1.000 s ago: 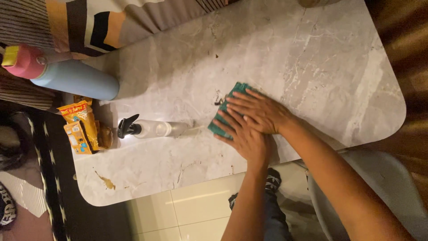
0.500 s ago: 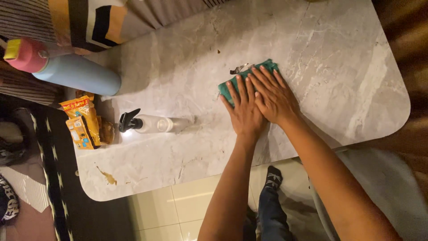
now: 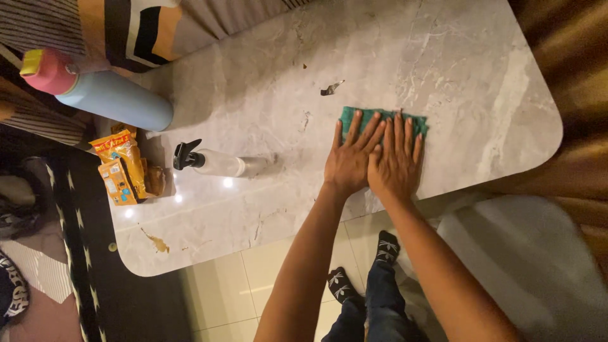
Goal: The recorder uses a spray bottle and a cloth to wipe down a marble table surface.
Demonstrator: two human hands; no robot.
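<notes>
A green cloth lies flat on the marble table, long axis running 9 to 3 o'clock, toward the table's near edge. Both hands press it — the left hand and right hand side by side and touching, palms down, fingers spread flat and pointing to 12, gripping nothing. At 10 o'clock, apart, lies a small scrap; at 9, a spray bottle on its side.

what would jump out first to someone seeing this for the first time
Both hands, left hand and right hand, press flat side by side on a green cloth in the middle of a grey marble table. At the left end lie a clear spray bottle and a blue bottle with a pink cap.
</notes>
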